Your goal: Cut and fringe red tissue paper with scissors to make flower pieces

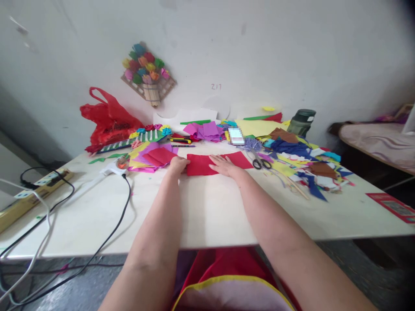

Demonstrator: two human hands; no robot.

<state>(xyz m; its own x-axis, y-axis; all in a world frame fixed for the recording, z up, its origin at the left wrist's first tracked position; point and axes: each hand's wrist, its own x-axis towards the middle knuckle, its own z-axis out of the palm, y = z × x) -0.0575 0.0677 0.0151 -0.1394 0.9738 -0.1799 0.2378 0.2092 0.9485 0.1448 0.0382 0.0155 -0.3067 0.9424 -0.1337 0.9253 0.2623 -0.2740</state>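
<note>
A red paper strip (202, 165) lies flat across the middle of the white table. My left hand (179, 166) is at its left end, fingers closed together at the edge; whether they pinch the paper is too small to tell. My right hand (223, 165) rests on the strip with its fingers spread. Just right of the strip lie black-handled scissors (262, 163). Left of my left hand is a fan of red, pink and yellow paper sheets (152, 156). A yellow cutter (180, 140) and a purple pen (183, 146) lie behind the strip.
Coloured scraps (311, 166) heap at the right near a green bottle (301, 123). A phone (236, 135) lies at the back. At the left are a red bag (110, 116), a power strip (35, 194), a glue gun (113, 168) and a black cable (125, 207).
</note>
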